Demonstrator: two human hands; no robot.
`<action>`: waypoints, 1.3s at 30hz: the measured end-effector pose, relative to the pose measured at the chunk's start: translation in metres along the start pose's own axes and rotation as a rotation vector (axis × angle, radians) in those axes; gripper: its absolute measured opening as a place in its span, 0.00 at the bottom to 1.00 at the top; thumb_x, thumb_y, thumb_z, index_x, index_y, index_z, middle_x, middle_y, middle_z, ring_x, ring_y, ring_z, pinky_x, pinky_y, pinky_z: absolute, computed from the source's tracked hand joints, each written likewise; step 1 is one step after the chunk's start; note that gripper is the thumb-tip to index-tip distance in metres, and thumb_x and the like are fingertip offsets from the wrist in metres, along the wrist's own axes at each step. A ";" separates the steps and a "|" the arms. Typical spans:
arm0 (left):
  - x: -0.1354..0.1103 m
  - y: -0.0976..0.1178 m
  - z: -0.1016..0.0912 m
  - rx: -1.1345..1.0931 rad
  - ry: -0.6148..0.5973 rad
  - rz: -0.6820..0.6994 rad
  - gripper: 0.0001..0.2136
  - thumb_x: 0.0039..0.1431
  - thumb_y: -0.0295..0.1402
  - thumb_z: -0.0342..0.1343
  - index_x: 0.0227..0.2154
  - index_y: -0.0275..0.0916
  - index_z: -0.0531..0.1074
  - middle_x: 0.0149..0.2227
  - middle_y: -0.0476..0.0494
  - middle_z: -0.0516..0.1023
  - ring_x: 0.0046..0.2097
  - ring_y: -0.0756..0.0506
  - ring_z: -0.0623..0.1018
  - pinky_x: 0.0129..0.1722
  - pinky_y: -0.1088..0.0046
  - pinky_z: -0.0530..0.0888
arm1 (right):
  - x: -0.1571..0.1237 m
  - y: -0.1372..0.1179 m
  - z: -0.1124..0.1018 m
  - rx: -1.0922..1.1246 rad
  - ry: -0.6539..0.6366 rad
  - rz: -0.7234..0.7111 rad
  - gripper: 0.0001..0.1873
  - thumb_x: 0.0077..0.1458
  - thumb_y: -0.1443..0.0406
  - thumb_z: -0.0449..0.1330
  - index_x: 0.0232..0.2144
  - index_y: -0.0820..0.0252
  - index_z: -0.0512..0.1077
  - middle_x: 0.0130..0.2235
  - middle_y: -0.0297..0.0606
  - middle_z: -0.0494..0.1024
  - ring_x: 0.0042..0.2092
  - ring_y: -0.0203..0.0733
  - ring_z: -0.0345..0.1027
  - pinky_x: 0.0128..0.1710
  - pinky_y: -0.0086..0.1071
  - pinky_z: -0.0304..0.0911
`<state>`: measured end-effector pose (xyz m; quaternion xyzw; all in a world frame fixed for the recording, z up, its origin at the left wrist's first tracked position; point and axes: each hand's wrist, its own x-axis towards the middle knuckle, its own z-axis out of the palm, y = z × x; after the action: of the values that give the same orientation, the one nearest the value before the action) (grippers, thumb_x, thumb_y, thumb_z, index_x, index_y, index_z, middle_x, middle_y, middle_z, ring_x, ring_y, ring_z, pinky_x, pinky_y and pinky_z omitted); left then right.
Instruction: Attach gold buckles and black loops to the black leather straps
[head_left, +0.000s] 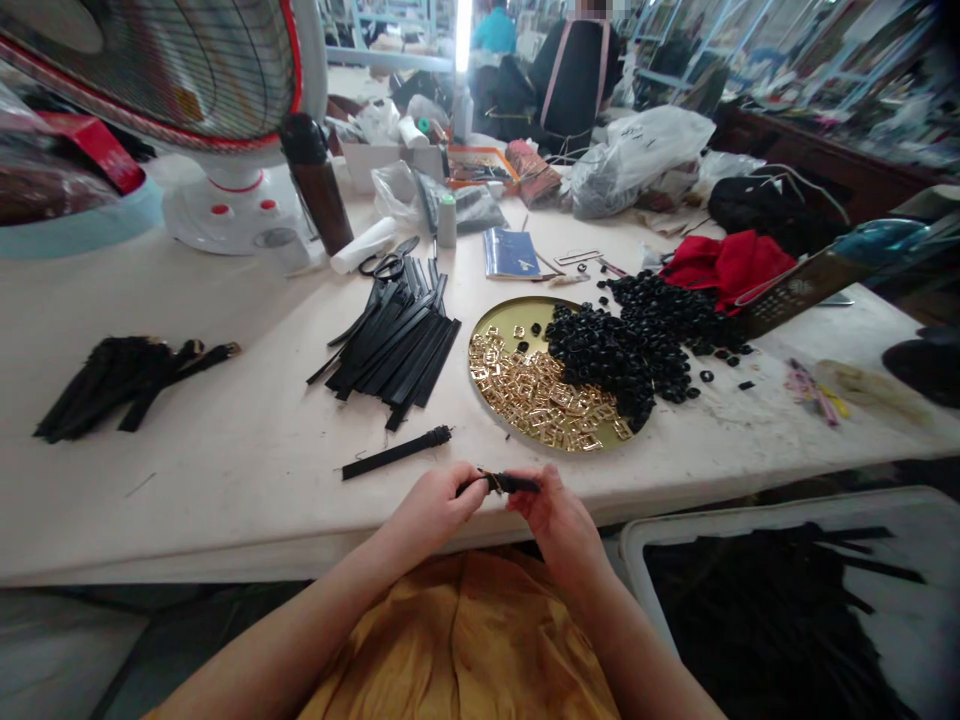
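Note:
My left hand and my right hand meet at the table's near edge, both pinched on one short black strap with a small gold piece on it. Just beyond lies a single black strap. A round gold tray holds gold buckles and a heap of black rings that spills onto the table. A pile of loose black straps lies left of the tray.
A bundle of black straps lies at far left. Behind stand a fan, a dark bottle, scissors, a blue booklet, red cloth and plastic bags. A white bin of black straps sits at lower right. A person sits across.

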<state>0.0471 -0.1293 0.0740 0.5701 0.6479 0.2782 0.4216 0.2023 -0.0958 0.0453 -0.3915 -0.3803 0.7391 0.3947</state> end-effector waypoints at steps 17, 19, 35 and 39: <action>0.000 0.004 0.009 0.137 -0.013 0.006 0.11 0.56 0.39 0.46 0.25 0.38 0.67 0.23 0.51 0.71 0.26 0.50 0.68 0.24 0.77 0.59 | 0.004 0.002 -0.004 0.283 -0.319 0.416 0.11 0.43 0.64 0.64 0.28 0.59 0.65 0.31 0.31 0.71 0.31 0.33 0.65 0.32 0.27 0.60; 0.001 0.004 0.008 0.148 -0.005 0.002 0.12 0.56 0.40 0.47 0.24 0.38 0.67 0.23 0.51 0.71 0.26 0.50 0.68 0.25 0.77 0.59 | 0.004 0.002 -0.005 0.291 -0.292 0.392 0.11 0.43 0.64 0.64 0.27 0.59 0.64 0.29 0.30 0.69 0.30 0.32 0.64 0.31 0.26 0.59; -0.003 0.002 0.006 0.151 -0.136 0.093 0.13 0.58 0.36 0.42 0.30 0.38 0.70 0.29 0.47 0.74 0.31 0.48 0.71 0.31 0.75 0.63 | 0.005 -0.003 0.002 -0.282 -0.115 0.048 0.17 0.44 0.59 0.61 0.36 0.57 0.64 0.25 0.27 0.64 0.26 0.32 0.59 0.28 0.28 0.56; -0.003 -0.001 -0.003 0.116 -0.189 0.078 0.13 0.56 0.38 0.45 0.33 0.37 0.72 0.31 0.47 0.76 0.33 0.47 0.72 0.32 0.75 0.65 | 0.005 -0.006 -0.004 -0.488 -0.179 0.011 0.12 0.46 0.59 0.59 0.31 0.59 0.65 0.21 0.26 0.62 0.24 0.32 0.56 0.23 0.27 0.52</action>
<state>0.0439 -0.1323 0.0756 0.6419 0.5976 0.2013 0.4363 0.2059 -0.0875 0.0477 -0.4101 -0.5785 0.6595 0.2493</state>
